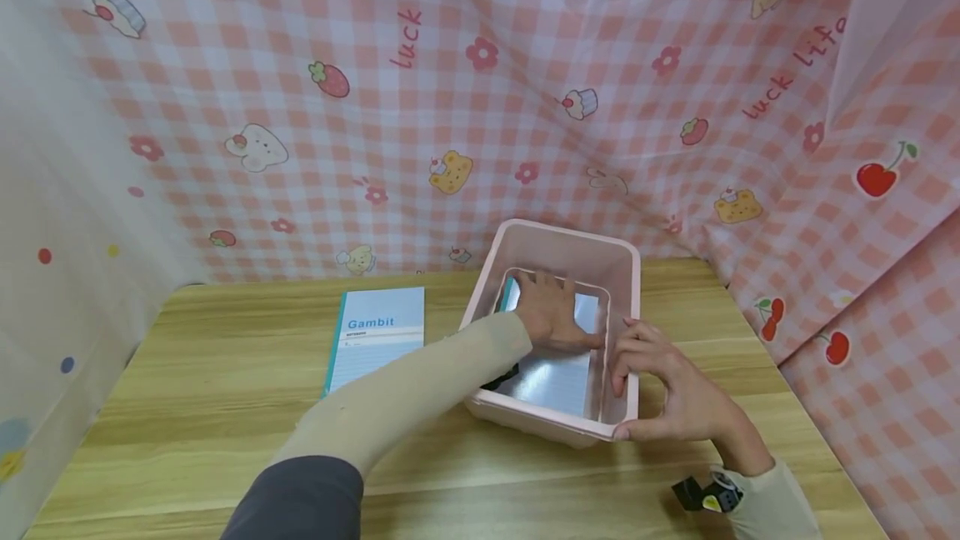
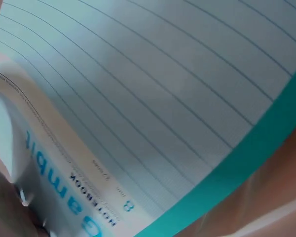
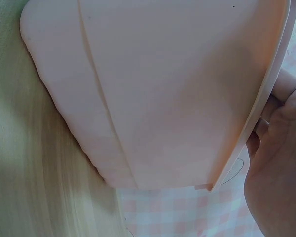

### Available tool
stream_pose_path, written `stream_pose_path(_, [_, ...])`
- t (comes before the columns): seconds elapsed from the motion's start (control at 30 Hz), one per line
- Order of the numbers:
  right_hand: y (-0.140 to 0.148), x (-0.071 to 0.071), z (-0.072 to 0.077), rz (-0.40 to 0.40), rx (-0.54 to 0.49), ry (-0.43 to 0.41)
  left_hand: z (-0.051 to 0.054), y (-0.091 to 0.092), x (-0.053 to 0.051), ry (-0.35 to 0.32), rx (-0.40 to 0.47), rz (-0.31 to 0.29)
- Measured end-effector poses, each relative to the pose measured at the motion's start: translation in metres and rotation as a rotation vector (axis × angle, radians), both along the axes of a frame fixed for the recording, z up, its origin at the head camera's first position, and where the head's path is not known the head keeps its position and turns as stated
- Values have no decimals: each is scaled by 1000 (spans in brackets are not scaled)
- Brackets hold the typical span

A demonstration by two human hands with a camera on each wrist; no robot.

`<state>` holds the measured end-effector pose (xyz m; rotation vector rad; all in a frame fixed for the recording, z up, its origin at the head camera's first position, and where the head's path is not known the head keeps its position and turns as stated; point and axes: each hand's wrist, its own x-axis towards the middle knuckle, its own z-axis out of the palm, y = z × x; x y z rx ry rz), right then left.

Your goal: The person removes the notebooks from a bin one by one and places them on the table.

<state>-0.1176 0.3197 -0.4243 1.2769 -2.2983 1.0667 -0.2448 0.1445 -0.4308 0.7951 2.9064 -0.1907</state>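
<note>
In the pink bin (image 1: 572, 252), a teal-spined notebook (image 1: 557, 380)

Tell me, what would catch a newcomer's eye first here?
Probably the pink bin on the wooden table, with the left hand spread over a notebook inside it and the right hand gripping its rim. Next come the pink checked cloth behind and a second Gambit notebook left of the bin.

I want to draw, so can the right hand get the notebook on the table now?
Probably not easily: the right hand grips the pink bin, and that bin and the left arm are between it and the notebook. It would likely have to let go first.
</note>
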Motion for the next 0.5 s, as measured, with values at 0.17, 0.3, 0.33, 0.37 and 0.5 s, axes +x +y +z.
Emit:
stream_pose_path(0.17, [0, 0, 0, -1, -4, 1, -3, 3, -3, 35, 14, -20])
stream_pose_path(0.3, [0, 1, 0, 2, -6, 3, -4, 4, -5, 30, 20, -18])
stream_pose_path(0.33, [0, 1, 0, 2, -6, 3, -4, 3, -6, 28, 21, -17])
stream_pose_path(0.37, [0, 1, 0, 2, -6, 1, -4, 3, -6, 27, 22, -16])
stream_pose_path(0.5, [0, 1, 0, -7, 0, -11, -2, 3, -6, 35, 56, -20])
